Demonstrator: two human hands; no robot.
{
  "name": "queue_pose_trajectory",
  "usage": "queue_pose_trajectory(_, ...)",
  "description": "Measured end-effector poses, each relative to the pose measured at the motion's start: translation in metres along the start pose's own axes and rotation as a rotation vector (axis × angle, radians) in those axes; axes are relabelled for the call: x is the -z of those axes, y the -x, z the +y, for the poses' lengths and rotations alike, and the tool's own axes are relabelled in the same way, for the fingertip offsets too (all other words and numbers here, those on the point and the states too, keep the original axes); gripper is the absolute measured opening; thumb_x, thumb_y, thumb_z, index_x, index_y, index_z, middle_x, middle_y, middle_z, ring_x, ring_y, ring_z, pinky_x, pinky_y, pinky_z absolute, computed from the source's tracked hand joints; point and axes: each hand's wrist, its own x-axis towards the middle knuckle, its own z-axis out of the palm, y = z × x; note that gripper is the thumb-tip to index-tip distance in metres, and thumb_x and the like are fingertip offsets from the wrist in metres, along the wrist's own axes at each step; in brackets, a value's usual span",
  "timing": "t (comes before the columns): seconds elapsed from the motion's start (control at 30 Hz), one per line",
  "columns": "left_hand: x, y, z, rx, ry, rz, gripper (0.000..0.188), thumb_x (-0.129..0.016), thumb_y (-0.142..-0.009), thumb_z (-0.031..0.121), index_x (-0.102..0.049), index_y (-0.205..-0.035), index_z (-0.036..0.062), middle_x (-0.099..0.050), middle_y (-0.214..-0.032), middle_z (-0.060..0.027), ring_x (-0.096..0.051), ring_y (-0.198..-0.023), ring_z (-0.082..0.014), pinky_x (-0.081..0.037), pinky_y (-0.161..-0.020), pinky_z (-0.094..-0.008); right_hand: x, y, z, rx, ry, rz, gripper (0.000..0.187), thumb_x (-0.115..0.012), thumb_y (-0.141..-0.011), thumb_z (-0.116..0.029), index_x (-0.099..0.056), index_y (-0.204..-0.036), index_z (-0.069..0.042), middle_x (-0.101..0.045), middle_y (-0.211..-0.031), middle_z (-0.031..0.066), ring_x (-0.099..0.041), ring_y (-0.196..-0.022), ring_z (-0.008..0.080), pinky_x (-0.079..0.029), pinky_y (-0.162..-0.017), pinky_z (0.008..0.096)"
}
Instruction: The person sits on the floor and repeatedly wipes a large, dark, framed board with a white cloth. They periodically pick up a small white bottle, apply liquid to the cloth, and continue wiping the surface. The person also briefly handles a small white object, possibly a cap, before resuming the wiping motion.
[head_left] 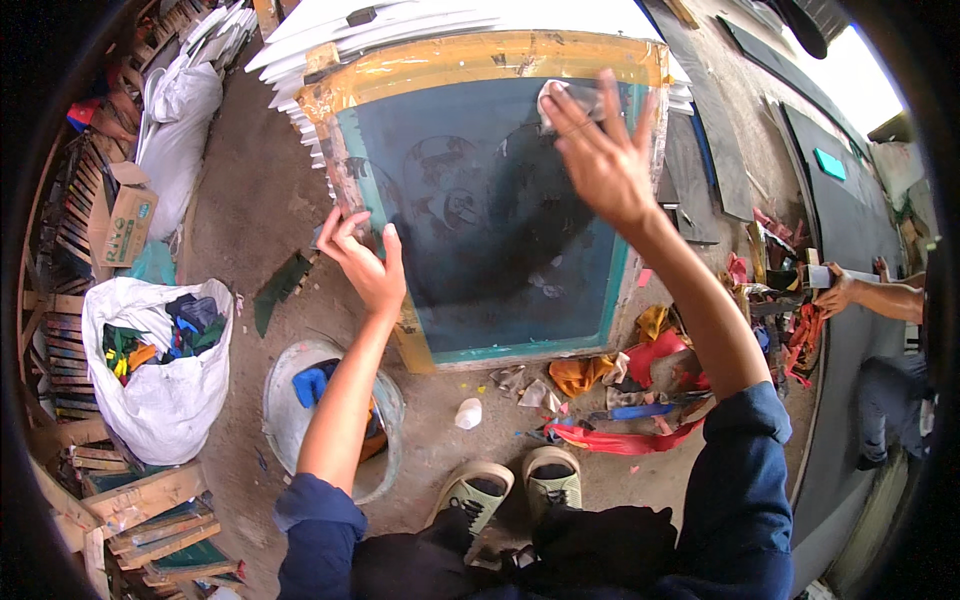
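Observation:
A screen-printing frame (450, 352) with dark mesh and tan-taped edges stands tilted in front of me, and faint round designs show on the mesh. My right hand (610, 165) presses a crumpled white cloth (550, 100) against the mesh near the upper right corner, its fingers stretched over the cloth and partly hiding it. At the frame's left edge is my left hand (365, 265), its fingers curled at the outer side and its thumb toward the mesh. How firmly it grips cannot be seen.
Behind the frame lies a stack of white sheets (410, 22). A bucket (285, 400) stands below my left forearm, beside a white sack (150, 400) of scraps. Coloured rags (655, 360) litter the floor at right. Another person's hand (838, 292) reaches in from the far right.

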Motion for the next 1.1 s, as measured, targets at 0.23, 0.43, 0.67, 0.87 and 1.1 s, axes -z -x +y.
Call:
queue_pose_trajectory(0.23, -0.002, 0.001, -0.003, 0.005, -0.009, -0.02, 0.037, -0.058, -0.089, 0.025, -0.043, -0.113, 0.0009, -0.031, -0.124, -0.0208, -0.033, -0.119, -0.0358, -0.029, -0.097, -0.0471, 0.007, 0.003, -0.007, -0.084, 0.069, -0.059, 0.048, -0.061, -0.085, -0.022, -0.05, -0.132, -0.015, -0.042, -0.142, -0.001, -0.026, -0.138, 0.0167, -0.015, -0.108, 0.0625)
queue_pose_trajectory(0.43, -0.002, 0.0, -0.004, -0.013, -0.014, -0.017, 0.039, -0.06, -0.088, 0.025, -0.043, -0.113, 0.0004, -0.031, -0.125, -0.0214, -0.034, -0.119, -0.0366, -0.03, -0.096, -0.0472, 0.019, 0.0, -0.003, -0.041, 0.138, -0.023, 0.046, -0.061, -0.085, -0.024, -0.052, -0.129, -0.017, -0.044, -0.14, -0.0016, -0.027, -0.137, 0.0168, -0.012, -0.11, 0.0596)
queue_pose_trajectory(0.67, -0.003, 0.001, -0.006, -0.028, -0.036, 0.0, 0.04, -0.061, -0.087, 0.024, -0.041, -0.113, 0.0009, -0.03, -0.125, -0.0217, -0.035, -0.118, -0.0376, -0.032, -0.095, -0.0472, 0.02, 0.002, 0.0, -0.08, 0.212, -0.026, 0.042, -0.061, -0.085, -0.023, -0.055, -0.127, -0.02, -0.045, -0.139, -0.004, -0.028, -0.137, 0.0167, -0.018, -0.11, 0.0578)
queue_pose_trajectory(0.87, -0.005, 0.0, -0.003, -0.027, -0.041, 0.005, 0.04, -0.061, -0.087, 0.023, -0.041, -0.113, 0.0014, -0.031, -0.125, -0.0211, -0.035, -0.118, -0.0375, -0.031, -0.095, -0.0476, 0.007, 0.005, -0.005, -0.025, -0.043, -0.03, 0.047, -0.062, -0.084, -0.019, -0.051, -0.129, -0.013, -0.042, -0.141, 0.0022, -0.029, -0.136, 0.0193, -0.019, -0.111, 0.0543)
queue_pose_trajectory(1.1, -0.007, 0.002, 0.003, -0.021, -0.062, 0.006, 0.042, -0.061, -0.085, 0.023, -0.041, -0.113, 0.0005, -0.032, -0.126, -0.0224, -0.034, -0.12, -0.0376, -0.029, -0.098, -0.0485, 0.007, 0.005, 0.016, -0.052, -0.045, -0.042, 0.057, -0.058, -0.085, -0.014, -0.038, -0.138, -0.007, -0.035, -0.145, 0.012, -0.031, -0.136, 0.0229, -0.025, -0.111, 0.0442)
